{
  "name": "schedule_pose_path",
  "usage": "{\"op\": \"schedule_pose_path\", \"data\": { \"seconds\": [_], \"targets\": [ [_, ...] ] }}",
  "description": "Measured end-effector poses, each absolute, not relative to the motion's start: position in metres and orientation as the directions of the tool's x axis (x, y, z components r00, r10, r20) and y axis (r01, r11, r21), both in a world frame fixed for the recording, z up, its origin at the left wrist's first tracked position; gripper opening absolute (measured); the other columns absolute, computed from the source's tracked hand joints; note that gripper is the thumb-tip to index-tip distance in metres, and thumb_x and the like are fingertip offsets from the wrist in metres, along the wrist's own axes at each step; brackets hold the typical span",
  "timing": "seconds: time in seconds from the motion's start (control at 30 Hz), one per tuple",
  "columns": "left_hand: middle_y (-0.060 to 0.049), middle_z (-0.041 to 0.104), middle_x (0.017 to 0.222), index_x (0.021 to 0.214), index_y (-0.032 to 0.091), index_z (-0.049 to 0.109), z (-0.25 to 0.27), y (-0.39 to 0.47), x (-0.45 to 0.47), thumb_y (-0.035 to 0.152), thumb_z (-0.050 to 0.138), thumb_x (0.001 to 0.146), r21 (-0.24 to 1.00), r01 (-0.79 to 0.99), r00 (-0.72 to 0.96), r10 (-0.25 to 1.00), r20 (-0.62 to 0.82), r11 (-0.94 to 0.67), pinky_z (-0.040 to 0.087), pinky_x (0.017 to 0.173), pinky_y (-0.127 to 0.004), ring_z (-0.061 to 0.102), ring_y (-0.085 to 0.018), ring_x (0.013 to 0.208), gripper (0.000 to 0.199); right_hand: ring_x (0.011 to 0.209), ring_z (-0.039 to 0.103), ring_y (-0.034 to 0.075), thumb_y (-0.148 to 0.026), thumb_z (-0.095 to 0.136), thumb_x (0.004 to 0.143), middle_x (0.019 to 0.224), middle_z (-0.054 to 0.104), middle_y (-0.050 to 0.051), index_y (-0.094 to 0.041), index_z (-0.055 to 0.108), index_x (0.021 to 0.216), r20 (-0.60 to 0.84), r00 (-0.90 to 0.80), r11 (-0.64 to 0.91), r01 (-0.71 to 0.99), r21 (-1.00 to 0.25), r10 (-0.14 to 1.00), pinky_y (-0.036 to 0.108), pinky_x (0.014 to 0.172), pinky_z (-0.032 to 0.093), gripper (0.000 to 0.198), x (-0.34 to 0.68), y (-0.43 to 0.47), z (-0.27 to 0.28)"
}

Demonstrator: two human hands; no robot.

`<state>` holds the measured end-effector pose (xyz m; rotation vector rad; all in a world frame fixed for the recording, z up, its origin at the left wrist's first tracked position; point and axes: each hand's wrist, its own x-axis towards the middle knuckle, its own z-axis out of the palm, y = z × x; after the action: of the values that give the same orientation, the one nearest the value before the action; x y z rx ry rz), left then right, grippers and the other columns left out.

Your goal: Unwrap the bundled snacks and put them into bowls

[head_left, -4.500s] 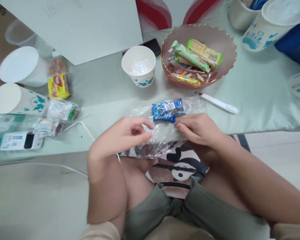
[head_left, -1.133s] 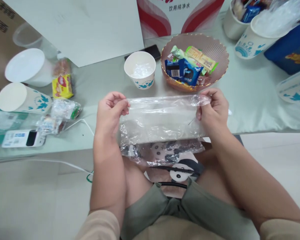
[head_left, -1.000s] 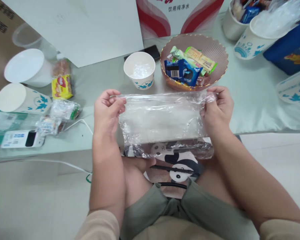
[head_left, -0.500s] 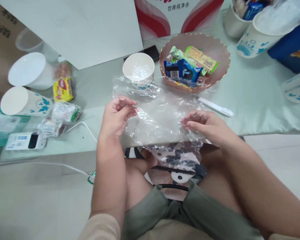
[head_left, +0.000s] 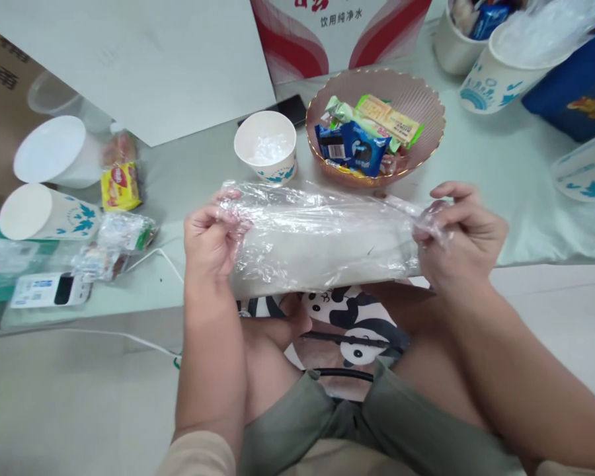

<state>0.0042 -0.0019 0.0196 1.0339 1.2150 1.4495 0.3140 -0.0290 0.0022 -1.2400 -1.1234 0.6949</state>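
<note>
A sheet of clear plastic film [head_left: 322, 231] stretches between my two hands, above the near edge of the table. My left hand [head_left: 211, 235] is closed on its left end, with the film bunched over the fingers. On the right, my right hand [head_left: 461, 231] grips the other end, where the film wraps round the fingertips. Just beyond the film stands a paper cup [head_left: 266, 147] with some clear crumpled plastic inside. Right of that cup, a pink ribbed bowl [head_left: 429, 112] with a gold rim holds several wrapped snacks [head_left: 369, 135].
White cups [head_left: 54, 211], a yellow snack packet [head_left: 120, 186] and a white device [head_left: 49, 289] with a cable are at left. A white board [head_left: 143, 59] and a red-and-white carton [head_left: 340, 33] stand behind. More cups [head_left: 498, 79] are at far right. A dark phone-like object [head_left: 293, 109] lies behind the cup.
My hands have moved apart, the right one outward, pulling the film wide. Its lower part, which hung over the table edge, has risen. The film no longer covers the cup's front.
</note>
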Motion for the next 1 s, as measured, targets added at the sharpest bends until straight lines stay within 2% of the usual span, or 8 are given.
{"op": "schedule_pose_path", "data": {
  "seconds": [0.1, 0.17, 0.3, 0.43, 0.57, 0.67, 0.83, 1.0],
  "targets": [
    [0.008, 0.069, 0.101, 0.062, 0.018, 0.056, 0.023, -0.003, 0.006, 0.015, 0.087, 0.062, 0.981, -0.19, -0.183, 0.983, -0.003, -0.032, 0.049, 0.062, -0.026, 0.06, -0.006, 0.068, 0.03, 0.074, 0.059, 0.016, -0.029, 0.072, 0.074, 0.098, 0.061, 0.002, -0.025, 0.057, 0.071, 0.17, 0.404, 0.193, -0.016, -0.981, 0.899, 0.028, 0.051, 0.041, 0.015, 0.314, -0.022, -0.001],
    [0.007, 0.07, 0.104, 0.072, 0.022, 0.066, 0.022, -0.001, 0.008, 0.012, 0.087, 0.059, 0.98, -0.2, -0.193, 0.98, -0.049, 0.01, 0.053, 0.068, -0.026, 0.063, -0.008, 0.074, 0.027, 0.065, 0.054, 0.011, -0.029, 0.075, 0.071, 0.107, 0.062, 0.0, -0.027, 0.061, 0.083, 0.077, 0.297, 0.103, -0.073, -0.992, 0.952, 0.027, 0.051, 0.043, 0.019, 0.315, -0.02, -0.004],
    [-0.002, 0.07, 0.11, 0.065, 0.018, 0.069, 0.013, 0.003, 0.009, 0.007, 0.081, 0.055, 0.989, -0.1, -0.216, 0.968, -0.131, 0.112, 0.05, 0.06, -0.021, 0.067, -0.011, 0.082, 0.019, 0.084, 0.062, 0.017, -0.026, 0.074, 0.072, 0.106, 0.064, 0.004, -0.023, 0.058, 0.068, 0.108, 0.188, 0.099, 0.052, -0.994, 0.976, 0.03, 0.061, 0.05, 0.017, 0.32, -0.015, -0.015],
    [-0.006, 0.067, 0.121, 0.056, 0.016, 0.066, 0.011, 0.003, 0.008, 0.004, 0.075, 0.056, 0.99, -0.086, -0.19, 0.973, -0.127, 0.112, 0.054, 0.063, -0.023, 0.07, -0.012, 0.081, 0.015, 0.074, 0.062, 0.014, -0.026, 0.072, 0.075, 0.107, 0.064, 0.003, -0.021, 0.053, 0.062, 0.131, 0.244, 0.134, 0.004, -0.991, 0.961, 0.031, 0.06, 0.05, 0.023, 0.329, -0.008, -0.028],
    [-0.006, 0.066, 0.129, 0.054, 0.015, 0.062, 0.017, -0.002, 0.009, 0.008, 0.075, 0.061, 0.987, -0.063, -0.146, 0.977, -0.158, 0.15, 0.061, 0.072, -0.03, 0.073, -0.016, 0.085, 0.016, 0.069, 0.059, 0.012, -0.028, 0.075, 0.075, 0.113, 0.063, -0.001, -0.026, 0.061, 0.078, 0.103, 0.299, 0.134, -0.087, -0.987, 0.949, 0.03, 0.058, 0.05, 0.014, 0.333, -0.006, -0.031],
    [-0.007, 0.07, 0.124, 0.053, 0.015, 0.061, 0.017, -0.003, 0.009, 0.009, 0.072, 0.063, 0.983, -0.045, -0.112, 0.977, -0.182, 0.178, 0.06, 0.069, -0.03, 0.073, -0.018, 0.085, 0.016, 0.077, 0.062, 0.014, -0.032, 0.078, 0.074, 0.113, 0.064, 0.0, -0.031, 0.066, 0.095, 0.093, 0.249, 0.115, -0.074, -0.991, 0.964, 0.029, 0.058, 0.051, 0.025, 0.331, -0.009, -0.029],
    [-0.007, 0.073, 0.119, 0.058, 0.017, 0.071, 0.015, -0.002, 0.005, 0.005, 0.07, 0.063, 0.993, 0.008, -0.122, 0.985, -0.118, 0.12, 0.059, 0.086, -0.035, 0.073, -0.019, 0.093, 0.013, 0.067, 0.06, 0.011, -0.023, 0.077, 0.068, 0.117, 0.065, 0.001, -0.022, 0.063, 0.068, 0.047, 0.236, 0.085, -0.154, -0.984, 0.971, 0.03, 0.058, 0.051, 0.014, 0.332, -0.01, -0.027],
    [-0.011, 0.076, 0.107, 0.065, 0.017, 0.079, 0.019, 0.0, 0.0, 0.007, 0.065, 0.061, 0.989, -0.095, -0.063, 0.991, -0.12, 0.114, 0.058, 0.093, -0.035, 0.071, -0.025, 0.106, 0.017, 0.069, 0.061, 0.016, -0.022, 0.062, 0.068, 0.112, 0.066, 0.004, -0.022, 0.062, 0.059, 0.054, 0.2, 0.102, -0.234, -0.967, 0.978, 0.04, 0.067, 0.053, 0.008, 0.34, -0.009, -0.024]
  ]
}}
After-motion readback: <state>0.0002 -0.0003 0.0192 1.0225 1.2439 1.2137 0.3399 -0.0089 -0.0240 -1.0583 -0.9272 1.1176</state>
